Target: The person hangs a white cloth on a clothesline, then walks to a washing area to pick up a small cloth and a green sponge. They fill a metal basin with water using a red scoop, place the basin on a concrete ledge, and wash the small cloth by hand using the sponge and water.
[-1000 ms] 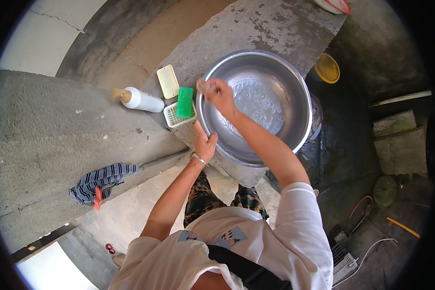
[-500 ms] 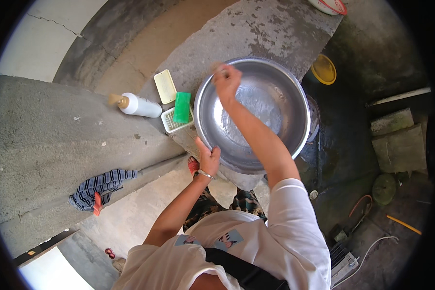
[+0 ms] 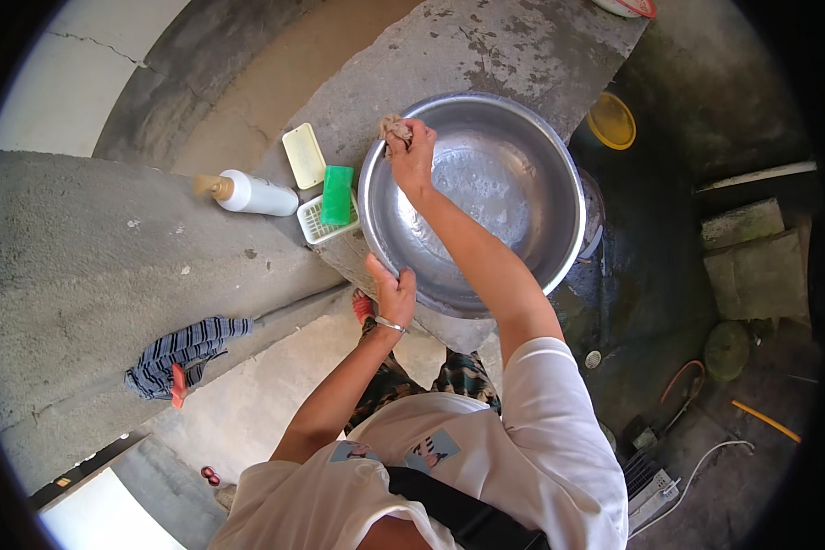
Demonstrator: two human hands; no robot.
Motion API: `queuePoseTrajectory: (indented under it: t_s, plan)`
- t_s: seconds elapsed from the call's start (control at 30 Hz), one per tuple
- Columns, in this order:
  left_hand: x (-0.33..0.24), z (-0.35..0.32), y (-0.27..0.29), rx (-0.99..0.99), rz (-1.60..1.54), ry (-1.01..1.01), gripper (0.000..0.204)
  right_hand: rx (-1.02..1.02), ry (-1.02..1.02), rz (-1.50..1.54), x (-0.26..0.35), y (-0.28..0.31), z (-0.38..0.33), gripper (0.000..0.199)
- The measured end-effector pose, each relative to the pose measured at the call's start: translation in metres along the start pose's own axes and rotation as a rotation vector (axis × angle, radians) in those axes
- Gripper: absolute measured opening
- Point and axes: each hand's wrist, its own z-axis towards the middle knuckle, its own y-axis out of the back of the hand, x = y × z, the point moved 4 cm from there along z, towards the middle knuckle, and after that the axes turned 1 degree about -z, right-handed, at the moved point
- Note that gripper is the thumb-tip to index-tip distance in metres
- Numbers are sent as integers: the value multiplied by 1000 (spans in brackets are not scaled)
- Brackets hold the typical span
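Head view: stainless-steel basin [image 3: 532, 151] on a concrete tabletop [image 3: 486, 55], suds [image 3: 486, 192] in its bottom. The right hand [image 3: 414, 158] pinches a crumpled beige cloth [image 3: 394, 128] at the far-left rim; the left hand [image 3: 394, 291] clasps the near-left rim. Just beside, a green soap bar [image 3: 337, 194] overlaps a slatted soap dish [image 3: 313, 221].

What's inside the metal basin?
Foamy liquid lies in the bottom of the metal basin. The right hand holds a tan wad, and the right forearm crosses the basin; whatever they cover cannot be seen.
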Motion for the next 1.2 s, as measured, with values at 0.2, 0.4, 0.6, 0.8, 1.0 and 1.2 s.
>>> queuePoseTrajectory:
  t_s: [0.2,0.4,0.6,0.8,1.0,1.2]
  plan:
    - [0,2,2,-49,-22,37,43,1005,110,-282,-19,50,-103,27]
    - [-10,-3,1,-95,-54,64,44,1560,10,-489,1,116,-109,14]
    - [-6,-2,0,-79,27,18,45,152,122,-281,-22,8,-50,5]
    - [17,-7,-2,-159,32,35,45,1038,197,-140,-20,47,-99,3]
    - [-3,-11,-9,-151,-51,64,45,1539,62,-431,-8,95,-99,6]
    - [2,-31,-12,-114,-52,110,47,455,176,-254,-20,-5,-57,23]
